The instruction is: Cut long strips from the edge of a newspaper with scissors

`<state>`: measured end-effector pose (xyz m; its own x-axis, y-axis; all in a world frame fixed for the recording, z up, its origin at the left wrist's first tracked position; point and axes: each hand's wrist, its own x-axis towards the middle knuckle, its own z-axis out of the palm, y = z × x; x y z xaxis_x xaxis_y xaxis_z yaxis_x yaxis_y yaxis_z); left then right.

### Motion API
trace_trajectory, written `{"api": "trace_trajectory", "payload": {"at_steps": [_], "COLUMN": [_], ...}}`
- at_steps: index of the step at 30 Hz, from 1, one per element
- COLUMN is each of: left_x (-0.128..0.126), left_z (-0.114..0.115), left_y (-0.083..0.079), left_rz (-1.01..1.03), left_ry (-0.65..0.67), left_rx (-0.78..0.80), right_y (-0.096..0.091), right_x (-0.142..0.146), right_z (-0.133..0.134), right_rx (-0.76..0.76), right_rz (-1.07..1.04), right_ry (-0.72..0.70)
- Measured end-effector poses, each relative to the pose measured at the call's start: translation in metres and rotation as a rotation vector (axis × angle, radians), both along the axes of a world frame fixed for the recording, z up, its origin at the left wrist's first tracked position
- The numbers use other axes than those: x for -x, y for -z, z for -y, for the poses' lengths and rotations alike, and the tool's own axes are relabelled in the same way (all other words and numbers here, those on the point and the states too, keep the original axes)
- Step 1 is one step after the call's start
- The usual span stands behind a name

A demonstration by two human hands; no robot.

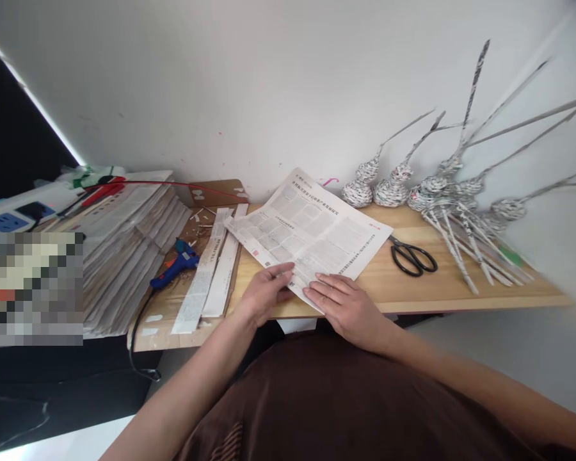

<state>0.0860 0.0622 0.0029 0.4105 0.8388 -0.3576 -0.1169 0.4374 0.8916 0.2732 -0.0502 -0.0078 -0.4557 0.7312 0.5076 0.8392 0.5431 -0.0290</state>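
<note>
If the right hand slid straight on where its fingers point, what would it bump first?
Sliding over the newspaper sheet, the right hand would probably bump the left hand first, though depth is unclear.

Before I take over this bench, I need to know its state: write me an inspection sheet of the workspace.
Surface: wooden tabletop, its left end covered by cardboard.
Job's things: printed paper sheet, lying askew; scissors by its right corner; paper strips to its left.
Clutter: white scraps near the blue glue gun; paper stack at left; woven paper forms at right.
Hands: left hand and right hand both at the sheet's near corner.
Cables: glue gun's black cord hangs below tabletop level.
Surroundings: pale wall behind; co-workers: nothing seen.
</note>
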Motion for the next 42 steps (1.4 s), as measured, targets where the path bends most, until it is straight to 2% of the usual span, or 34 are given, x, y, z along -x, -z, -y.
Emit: {"api": "trace_trajectory", "payload": {"at_steps": [1,4,7,11,14,18,20,21,24,26,28,29,30,33,36,38,42], "left_x": [-0.002,-0.008,-0.011,-0.015,-0.019,-0.025,-0.028,-0.03,-0.033,-0.036,-0.039,-0.041,-0.042,-0.044,-0.043,-0.043,-0.042], "left_z": [0.01,0.024,0.025,0.023,0.015,-0.009,-0.019,-0.023,-0.028,-0.029,-0.031,-0.031,-0.032,-0.033,-0.032,-0.03,-0.023], "left_y": [0.0,0.003,0.006,0.003,-0.01,-0.039,-0.052,-0.057,-0.065,-0.066,-0.067,-0.067,-0.068,-0.069,-0.07,-0.069,-0.065], "left_rz": [0.03,0.061,0.097,0.129,0.116,0.17,0.177,0.176,0.178,0.181,0.184,0.187,0.192,0.216,0.225,0.221,0.204], "left_ry": [0.036,0.019,-0.023,-0.017,-0.023,-0.039,-0.025,-0.017,0.006,0.018,0.029,0.032,0.036,0.036,0.041,0.038,0.04], "left_rx": [0.034,0.058,0.064,0.093,0.071,-0.033,-0.061,-0.071,-0.089,-0.092,-0.094,-0.095,-0.096,-0.102,-0.112,-0.106,-0.056], "right_y": [-0.001,0.001,0.004,0.004,-0.002,-0.012,-0.014,-0.015,-0.015,-0.016,-0.017,-0.017,-0.017,-0.017,-0.015,-0.012,-0.008], "right_x": [0.0,-0.003,-0.01,-0.018,-0.019,-0.015,-0.011,-0.007,0.01,0.025,0.038,0.042,0.043,0.029,0.009,0.007,0.026], "right_z": [0.002,0.009,0.015,0.019,0.023,0.028,0.027,0.024,0.009,-0.006,-0.025,-0.035,-0.045,-0.075,-0.091,-0.09,-0.081], "right_rx": [0.01,0.047,0.039,-0.016,-0.083,-0.091,0.034,0.142,0.605,0.951,1.213,1.252,1.215,0.884,0.688,0.664,0.852], "right_rz": [-0.008,-0.05,-0.106,-0.171,-0.285,-0.415,-0.483,-0.543,-0.906,-1.19,-1.278,-1.248,-1.208,-1.213,-1.263,-1.263,-1.146], "right_ry": [-0.016,-0.035,0.04,0.119,0.076,-0.073,-0.129,-0.133,-0.088,-0.138,-0.253,-0.268,-0.237,-0.011,0.084,0.083,-0.033]}}
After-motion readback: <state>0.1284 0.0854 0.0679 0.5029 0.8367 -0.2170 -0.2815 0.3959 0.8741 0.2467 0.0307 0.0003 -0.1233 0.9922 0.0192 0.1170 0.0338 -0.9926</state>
